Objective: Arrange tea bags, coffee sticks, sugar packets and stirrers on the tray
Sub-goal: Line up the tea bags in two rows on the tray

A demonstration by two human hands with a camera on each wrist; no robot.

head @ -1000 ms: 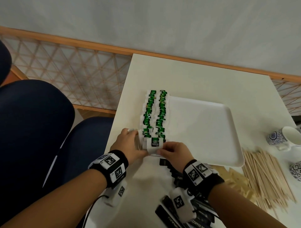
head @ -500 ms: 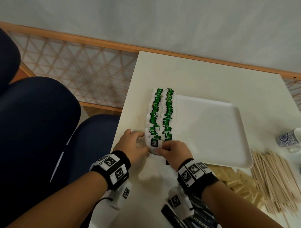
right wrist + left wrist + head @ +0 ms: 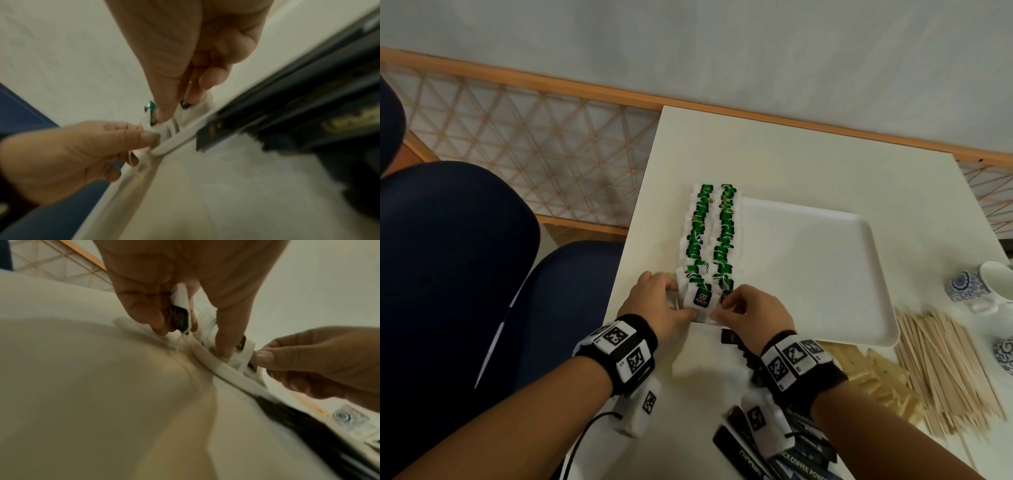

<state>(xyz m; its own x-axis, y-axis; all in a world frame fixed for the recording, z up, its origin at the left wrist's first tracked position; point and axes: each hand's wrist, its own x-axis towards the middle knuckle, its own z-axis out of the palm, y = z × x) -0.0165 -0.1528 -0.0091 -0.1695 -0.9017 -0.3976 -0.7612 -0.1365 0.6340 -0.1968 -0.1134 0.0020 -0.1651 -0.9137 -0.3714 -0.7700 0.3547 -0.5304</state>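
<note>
Two rows of green-tagged tea bags (image 3: 710, 236) lie along the left side of the white tray (image 3: 825, 274). At the near end of the rows, both hands hold the front tea bag (image 3: 700, 298) by the tray's near left corner. My left hand (image 3: 676, 298) grips its left side, with another tagged bag (image 3: 179, 318) tucked between its fingers. My right hand (image 3: 722, 303) pinches its right side (image 3: 186, 104) just above the tray rim (image 3: 179, 138). Black coffee sticks (image 3: 791, 459), tan sugar packets (image 3: 873, 373) and wooden stirrers (image 3: 945, 370) lie on the table.
Two blue-patterned cups (image 3: 979, 287) stand at the table's right edge beyond the stirrers. A blue chair (image 3: 465, 274) sits left of the table (image 3: 791, 154), whose left edge runs close to my left hand. A wooden lattice rail (image 3: 534, 144) lines the wall.
Both hands have stayed on the front tea bag at the near end of the rows, with small finger shifts. The head view has swung a little.
</note>
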